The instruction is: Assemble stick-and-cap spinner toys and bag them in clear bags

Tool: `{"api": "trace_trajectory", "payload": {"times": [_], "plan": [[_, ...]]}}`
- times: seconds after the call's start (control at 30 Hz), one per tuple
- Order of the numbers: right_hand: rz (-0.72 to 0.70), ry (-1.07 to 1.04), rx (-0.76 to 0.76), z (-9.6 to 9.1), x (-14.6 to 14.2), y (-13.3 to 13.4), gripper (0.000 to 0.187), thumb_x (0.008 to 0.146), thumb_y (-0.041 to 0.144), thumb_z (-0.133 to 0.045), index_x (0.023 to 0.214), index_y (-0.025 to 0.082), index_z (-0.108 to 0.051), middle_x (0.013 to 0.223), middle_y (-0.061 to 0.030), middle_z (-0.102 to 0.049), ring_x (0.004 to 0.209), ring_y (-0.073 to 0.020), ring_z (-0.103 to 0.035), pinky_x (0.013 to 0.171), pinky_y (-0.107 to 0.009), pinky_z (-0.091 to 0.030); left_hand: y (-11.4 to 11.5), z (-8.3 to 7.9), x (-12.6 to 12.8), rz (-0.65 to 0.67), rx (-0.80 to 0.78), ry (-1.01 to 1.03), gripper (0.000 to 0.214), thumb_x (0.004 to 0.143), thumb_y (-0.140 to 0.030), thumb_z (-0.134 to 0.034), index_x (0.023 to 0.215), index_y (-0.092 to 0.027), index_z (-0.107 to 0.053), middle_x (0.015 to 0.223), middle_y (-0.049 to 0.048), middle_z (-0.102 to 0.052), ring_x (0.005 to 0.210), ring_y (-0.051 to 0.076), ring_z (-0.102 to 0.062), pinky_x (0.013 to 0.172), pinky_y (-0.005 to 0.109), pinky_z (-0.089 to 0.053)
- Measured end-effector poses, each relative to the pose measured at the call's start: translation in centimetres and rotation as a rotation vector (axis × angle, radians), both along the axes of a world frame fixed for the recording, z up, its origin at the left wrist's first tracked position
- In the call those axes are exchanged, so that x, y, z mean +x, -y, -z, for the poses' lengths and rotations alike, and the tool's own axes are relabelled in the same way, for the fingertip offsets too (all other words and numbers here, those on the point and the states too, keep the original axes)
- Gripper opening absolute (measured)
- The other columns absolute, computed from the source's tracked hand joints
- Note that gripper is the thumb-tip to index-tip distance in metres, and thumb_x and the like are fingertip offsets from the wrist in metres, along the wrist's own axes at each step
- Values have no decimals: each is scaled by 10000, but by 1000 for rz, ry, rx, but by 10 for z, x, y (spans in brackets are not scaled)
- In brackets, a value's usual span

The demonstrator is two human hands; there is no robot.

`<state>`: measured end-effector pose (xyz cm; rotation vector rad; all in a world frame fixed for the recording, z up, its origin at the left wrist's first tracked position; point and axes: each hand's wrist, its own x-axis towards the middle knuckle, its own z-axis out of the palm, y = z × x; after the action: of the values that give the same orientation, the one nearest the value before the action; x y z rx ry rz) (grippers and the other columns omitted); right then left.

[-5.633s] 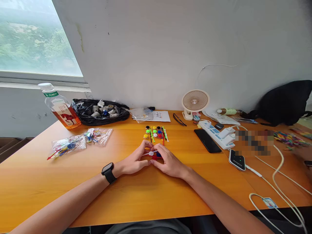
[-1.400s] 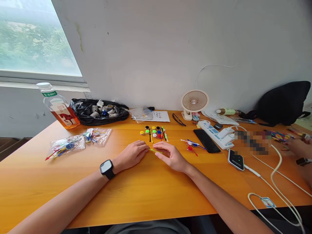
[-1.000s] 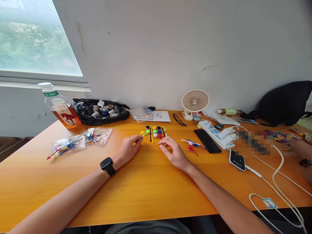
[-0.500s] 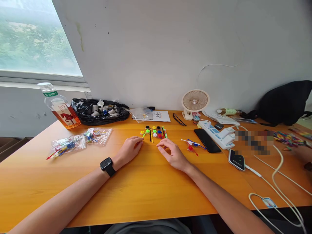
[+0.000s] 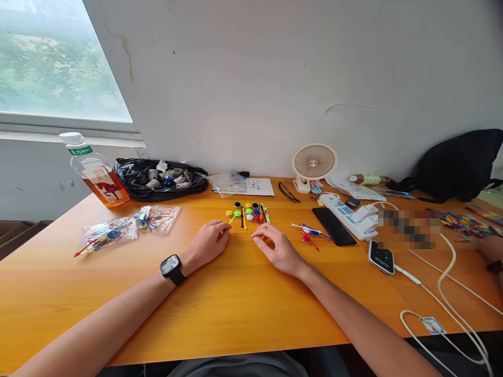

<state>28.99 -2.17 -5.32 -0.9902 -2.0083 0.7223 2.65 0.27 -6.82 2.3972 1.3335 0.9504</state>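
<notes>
My left hand, with a black watch on its wrist, rests on the orange table. Its fingers are curled, pinching the lower end of a thin green stick with a green disc. My right hand lies on the table beside it, fingers loosely apart and holding nothing. Just beyond both hands sits a small cluster of coloured discs and sticks. A joined set of red, blue and white sticks and discs lies right of my right hand.
At the left are a tea bottle, a black bag of scraps and two clear bags of parts. A fan, glasses, phone, power strip and cables lie right. Another person's hand shows far right.
The red, blue and white set that both hands held now lies by the phone. My left hand reached up to the cluster and pinched the green stick; my right hand opened.
</notes>
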Motion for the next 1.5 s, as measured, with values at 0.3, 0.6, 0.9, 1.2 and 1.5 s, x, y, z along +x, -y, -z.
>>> {"api": "trace_trajectory", "payload": {"times": [0.3,0.6,0.9,1.2,1.5], "plan": [[-10,17,1,0,0,0,214,1063,378,-587,1040,214,-723,1051,-83,-695,1005,-219,-662,949,-375,-515,10,-20,-5,11,14,-42,256,963,-159,-432,776,-215,-597,787,61,-677,729,209,-623,684,308,-447],[-29,59,-46,1,-1,2,196,1055,358,-598,1061,206,-722,1018,-71,-710,939,-204,-663,846,-345,-523,13,-21,-15,154,-90,81,265,855,-191,-414,598,-215,-474,557,13,-546,528,155,-468,599,309,-339],[-142,176,-54,1,-3,8,309,1013,305,-662,1313,240,-699,1162,-84,-708,1048,-223,-659,982,-393,-534,17,-23,-10,277,-266,225,278,819,-233,-379,549,-210,-445,519,6,-471,524,144,-410,597,308,-348],[-210,121,-149,0,-2,8,254,985,363,-712,1200,234,-751,1073,-71,-738,1045,-231,-671,999,-404,-527,18,-29,-6,256,-461,394,196,756,-247,-412,589,-206,-506,587,20,-465,605,173,-414,608,317,-378],[-192,-215,-616,5,-2,2,395,879,541,-792,1055,191,-740,805,0,-682,612,-113,-568,559,-240,-453,27,-27,4,444,-550,268,64,834,-211,-475,845,-204,-539,756,6,-553,715,168,-460,660,281,-422]]}}
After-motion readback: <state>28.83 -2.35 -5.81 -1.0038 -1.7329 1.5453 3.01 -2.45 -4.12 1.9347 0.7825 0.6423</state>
